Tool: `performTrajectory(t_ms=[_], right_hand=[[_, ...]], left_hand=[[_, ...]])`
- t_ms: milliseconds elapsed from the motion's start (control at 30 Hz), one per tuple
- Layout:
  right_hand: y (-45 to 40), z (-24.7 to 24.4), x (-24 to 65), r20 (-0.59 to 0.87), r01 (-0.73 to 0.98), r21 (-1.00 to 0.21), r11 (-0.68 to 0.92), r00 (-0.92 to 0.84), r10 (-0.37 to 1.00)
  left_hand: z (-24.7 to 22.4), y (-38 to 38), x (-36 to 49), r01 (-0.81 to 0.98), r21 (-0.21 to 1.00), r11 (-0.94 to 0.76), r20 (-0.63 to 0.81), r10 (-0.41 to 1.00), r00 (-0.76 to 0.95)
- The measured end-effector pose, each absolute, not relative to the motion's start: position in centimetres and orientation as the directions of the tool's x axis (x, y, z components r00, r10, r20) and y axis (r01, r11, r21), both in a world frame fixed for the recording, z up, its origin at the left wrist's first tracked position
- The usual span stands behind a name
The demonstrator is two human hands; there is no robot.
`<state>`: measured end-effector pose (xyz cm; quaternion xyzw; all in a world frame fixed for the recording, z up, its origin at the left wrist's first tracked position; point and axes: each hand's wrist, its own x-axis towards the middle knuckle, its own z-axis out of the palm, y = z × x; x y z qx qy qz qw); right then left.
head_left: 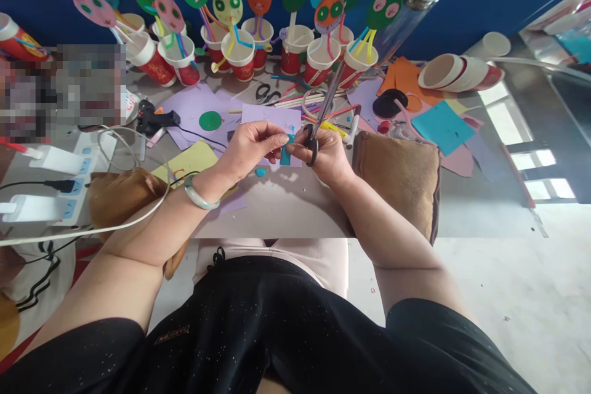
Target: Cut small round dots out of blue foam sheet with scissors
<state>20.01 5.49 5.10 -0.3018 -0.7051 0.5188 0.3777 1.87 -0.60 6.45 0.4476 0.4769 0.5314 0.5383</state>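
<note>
Near the middle of the table, my left hand (256,146) pinches a small strip of blue paper (286,156). My right hand (329,157) has its thumb and a finger at the strip's right side, with scissors (313,141) held in the same hand, their blades pointing up and away. Under and behind the strip lies a light purple sheet (263,114). A small blue oval (261,172) rests on the table just below my left fingers. Part of the strip is hidden by my fingertips.
Several paper cups (238,55) with colourful paper faces line the back. A glue gun (154,120) and a power strip (76,188) are at left. Brown cushions (398,178) flank my forearms. A blue sheet (442,126) and stacked cups (455,71) are at right.
</note>
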Motion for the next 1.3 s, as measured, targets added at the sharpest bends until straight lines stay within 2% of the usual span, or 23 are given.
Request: performTrajectory(t_ms=[367, 500, 733, 1200, 1300], right_hand=[[5.5, 4.7, 19.8, 0.227, 0.006, -0.962, 0.274, -0.544, 0.808], [5.5, 4.7, 19.7, 0.25, -0.004, -0.958, 0.285, -0.497, 0.831], [5.3, 5.0, 19.8, 0.187, -0.023, -0.98, 0.195, -0.421, 0.888], [5.1, 5.5, 19.8, 0.137, -0.013, -0.989, 0.148, -0.455, 0.88], [5.1, 5.4, 19.8, 0.139, -0.025, -0.989, 0.143, -0.449, 0.883]], left_hand=[[6.6, -0.8, 1.6, -0.022, 0.999, -0.049, 0.047, 0.997, -0.069], [6.5, -0.8, 1.6, -0.009, 1.0, -0.005, 0.005, 0.998, -0.057], [6.2, -0.6, 1.6, 0.072, 0.992, 0.104, -0.106, 0.994, 0.025], [5.9, -0.8, 1.7, 0.082, 0.984, 0.156, -0.165, 0.979, 0.122], [5.8, -0.8, 1.6, 0.085, 0.988, 0.131, -0.142, 0.981, 0.13]])
